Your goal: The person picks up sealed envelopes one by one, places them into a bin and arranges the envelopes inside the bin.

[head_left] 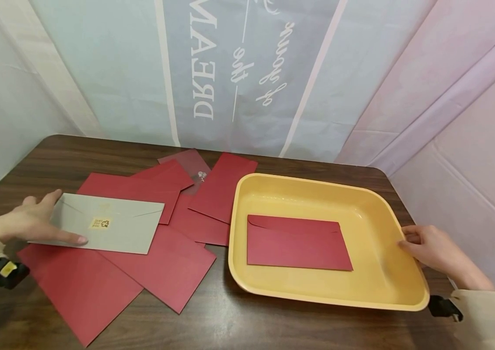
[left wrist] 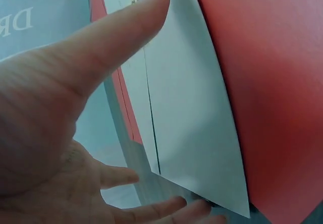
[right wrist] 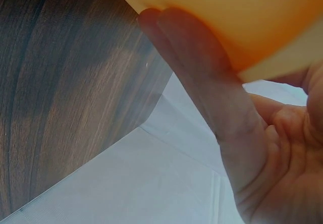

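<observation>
A pale grey envelope (head_left: 125,221) with a small gold sticker lies face down on several red envelopes (head_left: 85,287) at the left. My left hand (head_left: 33,223) is at its left end, fingers spread, the thumb reaching over its lower edge; in the left wrist view the thumb (left wrist: 116,37) crosses above the paper and the other fingers extend past its end. At the right, my right hand (head_left: 433,250) grips the right rim of a yellow tray (head_left: 383,262). Its fingers (right wrist: 202,67) lie along the tray's outer wall. Inside the tray rests one red envelope (head_left: 297,243).
More red envelopes (head_left: 225,187) overlap between the grey one and the tray, with a darker, printed one (head_left: 192,167) at the back. The dark wooden table (head_left: 225,325) ends at a printed cloth backdrop (head_left: 133,73) behind and a white curtain (head_left: 483,170) at the right.
</observation>
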Demonstrator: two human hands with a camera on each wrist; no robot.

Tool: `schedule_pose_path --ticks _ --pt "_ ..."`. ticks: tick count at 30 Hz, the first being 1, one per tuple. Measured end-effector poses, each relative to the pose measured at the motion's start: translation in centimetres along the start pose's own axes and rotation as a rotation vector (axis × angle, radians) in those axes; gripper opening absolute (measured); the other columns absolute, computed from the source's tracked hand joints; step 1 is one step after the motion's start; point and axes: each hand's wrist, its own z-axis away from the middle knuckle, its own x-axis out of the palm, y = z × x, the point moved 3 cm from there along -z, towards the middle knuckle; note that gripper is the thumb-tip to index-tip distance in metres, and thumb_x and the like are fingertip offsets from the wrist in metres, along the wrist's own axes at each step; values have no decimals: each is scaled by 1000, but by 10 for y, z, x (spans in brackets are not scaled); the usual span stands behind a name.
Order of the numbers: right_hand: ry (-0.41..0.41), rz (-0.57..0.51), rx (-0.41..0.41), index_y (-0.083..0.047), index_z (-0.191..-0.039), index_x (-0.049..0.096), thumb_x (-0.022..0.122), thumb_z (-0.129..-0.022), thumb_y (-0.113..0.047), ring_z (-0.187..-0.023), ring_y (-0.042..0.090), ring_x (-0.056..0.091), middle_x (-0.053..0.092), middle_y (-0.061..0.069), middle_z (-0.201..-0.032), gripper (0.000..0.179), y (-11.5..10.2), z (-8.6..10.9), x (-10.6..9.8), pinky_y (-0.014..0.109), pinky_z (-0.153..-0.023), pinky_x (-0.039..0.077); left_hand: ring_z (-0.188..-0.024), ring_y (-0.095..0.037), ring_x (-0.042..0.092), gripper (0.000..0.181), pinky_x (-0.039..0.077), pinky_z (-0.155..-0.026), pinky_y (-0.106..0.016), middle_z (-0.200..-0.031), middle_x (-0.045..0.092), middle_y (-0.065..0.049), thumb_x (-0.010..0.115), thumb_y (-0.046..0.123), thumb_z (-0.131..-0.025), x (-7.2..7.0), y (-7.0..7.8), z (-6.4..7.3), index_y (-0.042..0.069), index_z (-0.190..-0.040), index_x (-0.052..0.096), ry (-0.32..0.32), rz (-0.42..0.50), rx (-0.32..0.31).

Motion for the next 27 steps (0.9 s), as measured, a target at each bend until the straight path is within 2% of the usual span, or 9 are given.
schedule_pose_path --ticks 6,12,18,22,27 --pt "2 0 0 24 -117 49 60 -92 -9 -69 24 69 66 33 -95 43 1 0 2 27 -53 53 -102 -62 25 134 38 -78 -71 -114 19 -53 80 53 -68 1 -4 -5 -25 -138 -6 -15 52 -2" --pt "3 6 5 25 -118 49 60 -91 -9 -70 25 69 66 34 -97 44 1 0 3 27 -54 54 -103 -64 28 131 38 -79 -72 -118 19 -53 80 51 -68 5 -2 -10 -24 -138 0 -6 56 13" --pt "-7 5 12 25 -119 47 59 -92 -9 -72 26 69 65 35 -98 45 2 0 3 28 -54 54 -102 -63 29 130 40 -78 -71 -116 21 -52 79 53 -68 10 -1 -13 -24 -139 1 -31 69 15" --pt "-2 1 5 25 -119 47 60 -92 -9 -73 28 70 65 35 -98 45 3 0 3 28 -54 54 -102 -63 29 128 41 -77 -71 -115 24 -53 80 54 -67 8 -1 -14 -24 -137 6 -33 70 -5" --pt "4 1 3 25 -118 48 60 -91 -8 -72 27 70 66 35 -97 44 2 0 4 28 -54 54 -105 -66 30 128 40 -80 -71 -119 26 -54 81 56 -65 4 0 -14 -24 -136 11 -6 49 -13"
